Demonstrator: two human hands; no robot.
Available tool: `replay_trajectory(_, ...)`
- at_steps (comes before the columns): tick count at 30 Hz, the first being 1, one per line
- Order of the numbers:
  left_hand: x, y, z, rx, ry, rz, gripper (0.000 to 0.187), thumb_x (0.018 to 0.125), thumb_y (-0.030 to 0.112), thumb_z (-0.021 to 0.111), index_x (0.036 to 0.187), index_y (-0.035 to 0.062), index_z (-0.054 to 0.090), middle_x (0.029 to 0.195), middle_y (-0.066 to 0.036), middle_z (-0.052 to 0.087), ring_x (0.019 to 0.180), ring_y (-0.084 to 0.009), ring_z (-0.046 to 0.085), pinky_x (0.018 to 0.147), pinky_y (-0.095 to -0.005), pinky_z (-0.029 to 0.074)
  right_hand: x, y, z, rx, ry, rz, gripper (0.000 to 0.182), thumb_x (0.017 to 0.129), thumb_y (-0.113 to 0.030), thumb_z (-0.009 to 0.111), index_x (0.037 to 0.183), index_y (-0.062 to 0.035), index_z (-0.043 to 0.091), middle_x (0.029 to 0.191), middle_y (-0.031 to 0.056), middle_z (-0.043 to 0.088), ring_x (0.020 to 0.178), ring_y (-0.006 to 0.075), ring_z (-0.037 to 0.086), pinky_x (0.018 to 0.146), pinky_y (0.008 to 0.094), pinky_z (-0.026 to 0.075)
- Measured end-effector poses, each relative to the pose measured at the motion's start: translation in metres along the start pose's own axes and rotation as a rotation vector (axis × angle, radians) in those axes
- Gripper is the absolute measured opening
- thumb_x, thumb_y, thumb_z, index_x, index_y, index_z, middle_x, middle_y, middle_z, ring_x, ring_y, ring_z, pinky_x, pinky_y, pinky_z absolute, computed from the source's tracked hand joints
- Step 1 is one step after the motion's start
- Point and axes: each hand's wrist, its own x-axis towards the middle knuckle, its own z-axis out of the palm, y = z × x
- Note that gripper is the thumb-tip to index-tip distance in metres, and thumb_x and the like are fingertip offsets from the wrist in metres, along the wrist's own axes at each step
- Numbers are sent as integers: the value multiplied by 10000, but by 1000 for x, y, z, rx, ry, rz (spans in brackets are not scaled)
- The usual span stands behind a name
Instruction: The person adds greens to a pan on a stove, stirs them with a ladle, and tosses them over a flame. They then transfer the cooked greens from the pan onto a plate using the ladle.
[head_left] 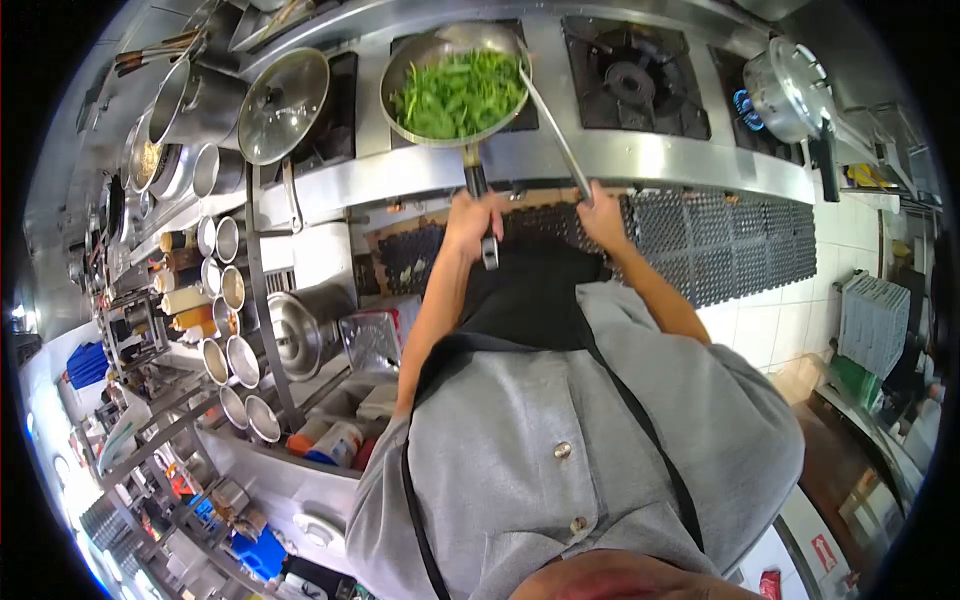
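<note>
Green leaves [455, 95] fill a round metal frying pan [393, 72] over the stove at the top centre. My left hand [472, 226] is wrapped round the pan's dark handle [475, 180], which points down toward my body. A long metal utensil [556, 132] slants from the pan's right side down to my right hand [602, 216], whose fingers are closed round its lower end. The utensil's far end reaches the leaves at the pan's right rim, and its exact shape there is hard to make out.
Right of the pan is a burner grate [640, 80]; farther right, a lidded pot [785, 90] stands by a blue flame [746, 108]. At left are a glass lid [284, 105], a steel pot [195, 105] and hanging metal cups [242, 360]. A steel edge [660, 158] runs along the stove front.
</note>
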Motion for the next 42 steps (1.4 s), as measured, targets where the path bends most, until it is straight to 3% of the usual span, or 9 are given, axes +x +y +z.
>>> replay_trajectory(7, -53, 18, 19, 68, 71, -74, 231, 858, 53, 583, 637, 35, 518, 509, -81, 504, 393, -175, 502, 357, -344, 410, 4, -18, -35, -117, -13, -39, 209, 855, -185, 625, 982, -51, 527, 718, 220, 586, 758, 451, 613, 640, 490, 461)
replay_trajectory(12, -21, 22, 9, 161, 46, 178, 269, 845, 77, 605, 600, 52, 496, 485, -53, 498, 385, -164, 490, 356, -316, 385, 21, -36, -75, -72, -3, -210, 310, 867, -193, 651, 1136, -53, 585, 742, 210, 625, 697, 410, 636, 635, 452, 486)
replay_trajectory(17, -64, 23, 8, 113, 105, 17, 191, 840, 47, 583, 672, 43, 493, 521, -40, 476, 387, -143, 455, 373, -298, 397, 17, -88, -185, -7, -355, -232, 525, 927, -220, 620, 1421, -118, 473, 854, 144, 676, 700, 257, 646, 666, 391, 500)
replay_trajectory(19, -39, 31, 3, 114, 104, 54, 201, 821, 39, 576, 637, 34, 495, 517, -45, 485, 389, -150, 471, 377, -305, 413, 26, -134, -219, -213, -638, 93, 496, 941, -211, 587, 1418, -122, 482, 865, 161, 675, 733, 296, 647, 724, 421, 500)
replay_trajectory(22, -6, 63, 5, 95, 99, 181, 214, 804, 36, 555, 599, 23, 497, 519, -51, 504, 400, -156, 497, 387, -310, 426, 56, -131, -204, -371, -445, -448, 474, 940, -214, 576, 1401, -130, 508, 847, 184, 676, 761, 339, 654, 751, 445, 502)
replay_trajectory(27, 0, 43, 2, 155, 74, 352, 109, 836, 34, 566, 754, 23, 496, 536, -36, 500, 400, -149, 501, 376, -314, 411, 57, -159, -165, -734, -177, -333, 549, 959, -297, 549, 1479, -285, 372, 824, 190, 658, 783, 386, 645, 717, 502, 494)
replay_trajectory(36, -4, 47, 8, 116, 76, 228, 88, 834, 23, 578, 816, 6, 494, 558, -45, 500, 406, -138, 476, 380, -290, 411, 15, -131, -169, -538, -233, -341, 463, 948, -236, 567, 1406, -233, 502, 827, 241, 648, 742, 413, 626, 704, 470, 467)
replay_trajectory(38, 9, 56, 8, 167, 66, 235, 91, 837, 29, 579, 816, 3, 493, 554, -48, 503, 405, -139, 477, 380, -293, 413, 31, -146, -164, -499, -254, -180, 478, 943, -285, 564, 1414, -292, 480, 960, 223, 667, 917, 410, 643, 824, 490, 496)
replay_trajectory(42, 9, 54, 9, 240, 68, 316, 116, 841, 43, 590, 847, 8, 479, 556, -43, 503, 405, -137, 483, 382, -294, 421, 44, -156, -143, -710, -14, -275, 501, 950, -280, 555, 1436, -323, 441, 828, 206, 645, 761, 424, 652, 696, 507, 516)
